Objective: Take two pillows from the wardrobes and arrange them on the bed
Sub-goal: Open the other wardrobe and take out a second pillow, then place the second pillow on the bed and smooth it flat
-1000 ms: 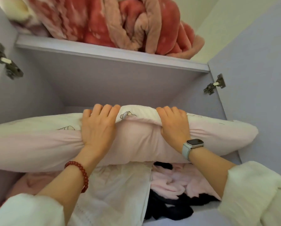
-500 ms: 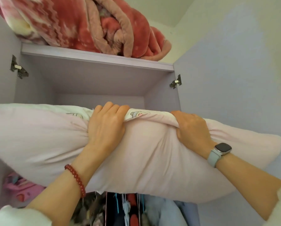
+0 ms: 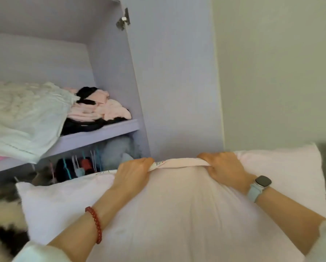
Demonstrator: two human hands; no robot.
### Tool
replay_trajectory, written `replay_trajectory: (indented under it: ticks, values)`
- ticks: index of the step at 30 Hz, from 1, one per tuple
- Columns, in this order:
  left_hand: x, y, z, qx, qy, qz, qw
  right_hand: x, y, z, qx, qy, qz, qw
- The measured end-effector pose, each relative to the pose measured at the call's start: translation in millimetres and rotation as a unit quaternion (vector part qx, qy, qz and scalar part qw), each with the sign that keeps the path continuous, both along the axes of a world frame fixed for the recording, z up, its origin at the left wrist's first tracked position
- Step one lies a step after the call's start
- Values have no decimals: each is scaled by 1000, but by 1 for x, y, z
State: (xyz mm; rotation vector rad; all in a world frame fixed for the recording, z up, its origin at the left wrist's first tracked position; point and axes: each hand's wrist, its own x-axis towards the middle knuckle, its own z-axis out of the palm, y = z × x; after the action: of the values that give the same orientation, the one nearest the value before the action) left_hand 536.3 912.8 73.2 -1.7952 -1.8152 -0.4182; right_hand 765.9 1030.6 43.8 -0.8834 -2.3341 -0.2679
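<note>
Both arms are reaching forward, each grip pinching the top seam of 1 pale pink pillow (image 3: 177,214). The left hand (image 3: 132,175) and right hand (image 3: 224,168) are bunching the fabric, knuckles up. The pillow is hanging in front of the person, now lower and clear of the wardrobe (image 3: 109,72), below its shelf (image 3: 94,136) of folded clothes (image 3: 99,110).

Pale pink pillow (image 3: 177,214); lilac wardrobe (image 3: 167,72); red bead bracelet (image 3: 94,224); light blue watch strap (image 3: 254,191); perhaps white bedding (image 3: 26,118).
</note>
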Motion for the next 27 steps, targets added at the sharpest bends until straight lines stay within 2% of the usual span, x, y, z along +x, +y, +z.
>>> replay_trajectory:
  ticks: [2, 6, 8, 10, 12, 13, 14, 16, 17, 18, 19, 21, 25, 27]
  values:
    - [23, 17, -38, -58, -36, -52, 996, 30, -1, -34, -57, -36, -52, 996]
    - [71, 48, -96, -143, -85, -178, 970, 92, -16, -89, -136, -25, -154, 978]
    - [99, 61, -123, -169, -114, -242, 948, 122, -28, -118, -151, 14, -204, 967]
    - [128, 72, -150, -192, -134, -297, 926, 145, -42, -151, -157, 88, -292, 939]
    - [157, 81, -175, -217, -143, -333, 906, 160, -60, -183, -214, 194, -406, 867]
    - [170, 85, -185, -229, -143, -347, 898, 167, -70, -195, -260, 280, -442, 812]
    - [183, 87, -193, -237, -137, -361, 892, 172, -81, -204, -318, 387, -453, 738]
    - [205, 90, -210, -240, -127, -395, 878, 178, -101, -216, -435, 597, -393, 547]
    - [214, 90, -217, -237, -124, -416, 869, 179, -110, -220, -477, 666, -341, 461]
    - [224, 88, -223, -233, -124, -439, 859, 179, -117, -222, -501, 705, -298, 404]
    - [233, 84, -228, -228, -123, -463, 848, 178, -119, -223, -509, 726, -272, 374]
    - [252, 76, -234, -237, -126, -500, 823, 178, -114, -222, -492, 754, -271, 341]
    - [288, 75, -229, -211, -92, -555, 799, 191, -93, -217, -408, 756, -397, 323]
    - [309, 86, -220, -196, -80, -582, 785, 207, -84, -215, -345, 771, -423, 328]
